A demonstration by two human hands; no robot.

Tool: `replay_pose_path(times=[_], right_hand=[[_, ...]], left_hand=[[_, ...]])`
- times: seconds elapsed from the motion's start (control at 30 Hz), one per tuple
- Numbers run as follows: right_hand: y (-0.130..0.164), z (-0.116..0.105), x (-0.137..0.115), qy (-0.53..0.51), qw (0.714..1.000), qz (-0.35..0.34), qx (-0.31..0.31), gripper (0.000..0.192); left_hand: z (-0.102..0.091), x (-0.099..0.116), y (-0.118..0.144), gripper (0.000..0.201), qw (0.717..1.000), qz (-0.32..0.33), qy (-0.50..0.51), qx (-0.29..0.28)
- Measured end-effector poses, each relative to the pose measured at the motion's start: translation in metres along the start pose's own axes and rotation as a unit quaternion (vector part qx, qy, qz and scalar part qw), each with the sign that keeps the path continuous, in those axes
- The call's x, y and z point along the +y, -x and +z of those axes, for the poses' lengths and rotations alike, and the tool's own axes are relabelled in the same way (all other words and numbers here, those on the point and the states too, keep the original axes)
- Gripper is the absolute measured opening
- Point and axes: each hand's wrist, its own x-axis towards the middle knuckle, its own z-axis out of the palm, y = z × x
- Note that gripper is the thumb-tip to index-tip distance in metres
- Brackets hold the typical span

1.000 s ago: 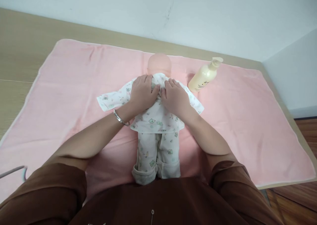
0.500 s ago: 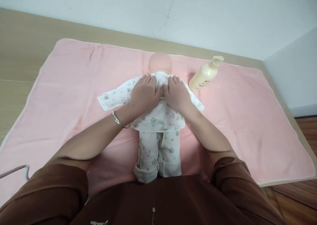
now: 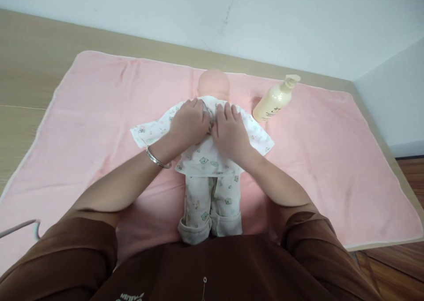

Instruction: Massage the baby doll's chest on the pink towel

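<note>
A bald baby doll (image 3: 213,84) lies stretched out before me, its head away from me and no face showing. It wears a white printed top (image 3: 205,162) with long sleeves spread sideways and matching trousers (image 3: 198,199) with turned-up cuffs. My left hand (image 3: 190,122), with a silver bangle on its wrist, rests open on the left of the upper torso, fingers toward the shoulder. On the other side, my right hand (image 3: 231,131) lies flat and open, fingers slightly apart. Cloth creases between the two thumbs. The palms are hidden.
A pink blanket (image 3: 318,159) with a pale edge lies under the doll on a wooden surface (image 3: 26,67). Right of the doll's head, a cream pump bottle (image 3: 273,99) leans over to the right. A white wall (image 3: 149,18) rises behind. A thin grey cable (image 3: 20,227) shows at the lower left.
My right hand has shifted slightly left and down across the doll's top, its fingers spreading. My left hand has moved a little left. The doll and bottle stay put.
</note>
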Motion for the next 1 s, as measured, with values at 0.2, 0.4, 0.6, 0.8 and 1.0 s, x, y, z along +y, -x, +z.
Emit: replay_pose_path(times=[0.2, 0.4, 0.6, 0.8, 1.0], right_hand=[[-0.015, -0.003, 0.013, -0.041, 0.999, 0.017, -0.004, 0.057], [-0.001, -0.001, 0.003, -0.007, 1.000, -0.002, 0.010, 0.059], [0.002, 0.002, 0.003, -0.033, 0.998, -0.049, 0.025, 0.053], [-0.023, -0.008, 0.025, -0.036, 0.997, 0.007, 0.069, 0.053], [-0.001, 0.002, 0.004, -0.017, 0.994, -0.087, 0.065, 0.051]], left_hand=[[0.005, 0.010, 0.018, 0.058, 0.998, 0.026, -0.042, 0.040], [-0.007, 0.009, 0.014, 0.040, 0.999, 0.045, -0.012, 0.013], [0.013, -0.004, -0.004, 0.046, 0.994, -0.022, 0.083, 0.069], [0.028, -0.004, 0.009, 0.053, 0.986, -0.043, 0.115, 0.108], [0.026, -0.005, 0.012, 0.067, 0.988, -0.022, 0.104, 0.115]])
